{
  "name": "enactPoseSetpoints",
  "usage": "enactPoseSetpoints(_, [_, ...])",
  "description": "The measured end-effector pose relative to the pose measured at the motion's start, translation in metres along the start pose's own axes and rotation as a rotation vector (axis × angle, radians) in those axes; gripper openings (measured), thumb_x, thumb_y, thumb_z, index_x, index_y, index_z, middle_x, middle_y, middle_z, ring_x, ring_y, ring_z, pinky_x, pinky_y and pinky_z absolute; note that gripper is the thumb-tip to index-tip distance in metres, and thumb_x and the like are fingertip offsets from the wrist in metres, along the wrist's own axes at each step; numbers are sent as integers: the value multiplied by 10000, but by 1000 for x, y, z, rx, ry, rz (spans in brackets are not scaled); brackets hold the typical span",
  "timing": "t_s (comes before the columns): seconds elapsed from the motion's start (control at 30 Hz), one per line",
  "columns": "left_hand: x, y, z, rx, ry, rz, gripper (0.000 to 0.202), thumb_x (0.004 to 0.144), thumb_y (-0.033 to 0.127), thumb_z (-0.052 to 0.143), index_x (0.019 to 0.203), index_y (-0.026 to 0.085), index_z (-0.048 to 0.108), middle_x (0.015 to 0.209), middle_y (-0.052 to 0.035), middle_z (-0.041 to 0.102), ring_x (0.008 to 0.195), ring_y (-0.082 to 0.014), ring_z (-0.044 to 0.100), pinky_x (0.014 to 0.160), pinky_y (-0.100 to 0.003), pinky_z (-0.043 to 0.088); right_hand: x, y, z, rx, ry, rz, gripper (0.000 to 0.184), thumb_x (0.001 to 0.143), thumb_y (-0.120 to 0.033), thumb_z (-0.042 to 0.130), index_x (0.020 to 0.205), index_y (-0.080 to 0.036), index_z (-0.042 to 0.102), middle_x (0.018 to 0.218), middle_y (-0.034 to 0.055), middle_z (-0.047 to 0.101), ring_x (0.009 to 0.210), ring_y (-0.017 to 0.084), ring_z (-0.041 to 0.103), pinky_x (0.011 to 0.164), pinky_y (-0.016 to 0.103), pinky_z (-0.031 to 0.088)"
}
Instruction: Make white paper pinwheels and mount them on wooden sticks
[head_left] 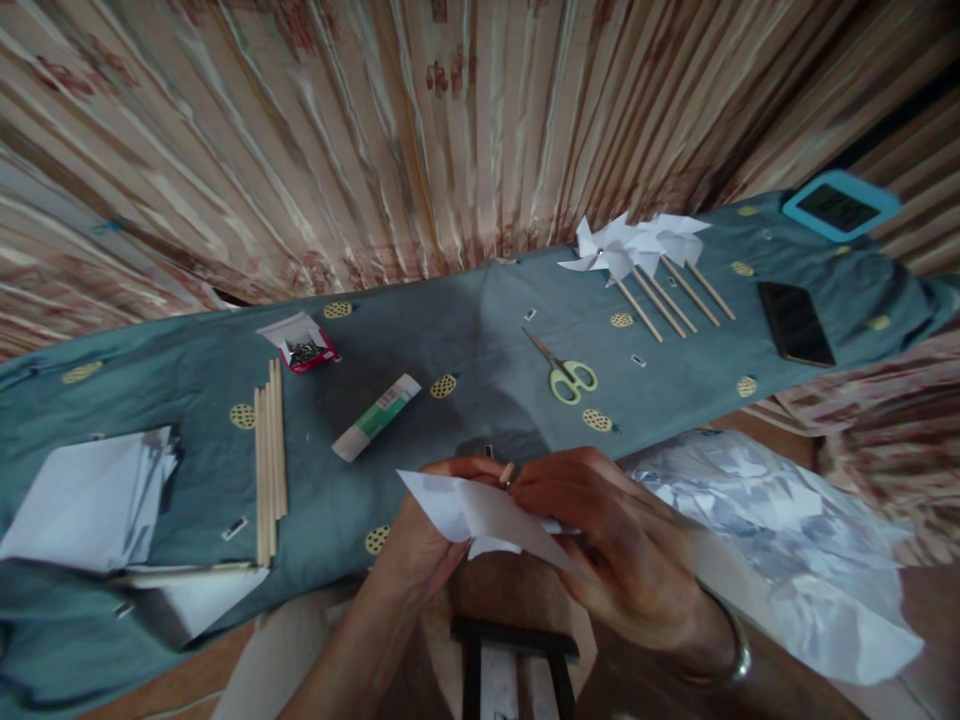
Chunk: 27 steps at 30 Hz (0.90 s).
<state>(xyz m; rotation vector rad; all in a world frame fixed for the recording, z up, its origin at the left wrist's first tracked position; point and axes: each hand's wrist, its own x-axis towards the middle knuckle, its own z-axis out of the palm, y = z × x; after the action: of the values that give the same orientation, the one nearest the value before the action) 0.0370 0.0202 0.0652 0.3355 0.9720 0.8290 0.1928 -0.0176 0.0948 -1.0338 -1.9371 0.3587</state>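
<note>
Both hands hold a white paper pinwheel (pixel 499 515) low in front of me, just off the near edge of the cloth. My left hand (pixel 424 545) is closed around its underside from the left, with most fingers behind the paper. My right hand (pixel 615 530) pinches it from the right, fingers bent over the top edge. Between the fingertips pokes the end of a wooden stick (pixel 508 471), with something small and shiny beside it. The rest of that stick is hidden. Finished-looking paper pinwheels on sticks (pixel 611 247) lie at the back right.
On the green cloth (pixel 480 330) lie scissors (pixel 570 380), a green-and-white box (pixel 377 417), a red box of metal fasteners (pixel 306 352), wooden sticks (pixel 268 460), stacked white paper (pixel 90 495), a phone (pixel 796 322) and a blue-framed clock (pixel 840 205). A plastic bag of scraps (pixel 787 540) sits right.
</note>
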Motion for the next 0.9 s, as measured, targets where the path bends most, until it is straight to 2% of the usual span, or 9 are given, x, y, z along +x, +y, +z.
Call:
enactPoseSetpoints(0.37, [1,-1,-2,56,-40,17,183,437,191,851,535,167,698,560,3,610,490,-95,510,455,-187,386,1,0,0,-10,0,7,192,911,-116,537,1078,-146,626,916,86,744,879,180,710,748,308,611])
enactPoseSetpoints(0.6, [0,-1,0,8,-44,21,179,422,162,857,524,184,711,565,2,622,511,-106,532,517,-205,464,2,0,-3,3,-2,18,238,882,-87,554,1098,-160,623,922,84,747,873,188,716,737,320,615])
enactPoseSetpoints(0.9, [1,-2,-2,-10,-90,8,198,425,153,875,546,164,720,594,4,641,521,-90,540,522,-189,475,0,1,-1,-10,7,16,207,886,-91,548,1072,-142,625,912,83,743,885,178,707,763,303,611])
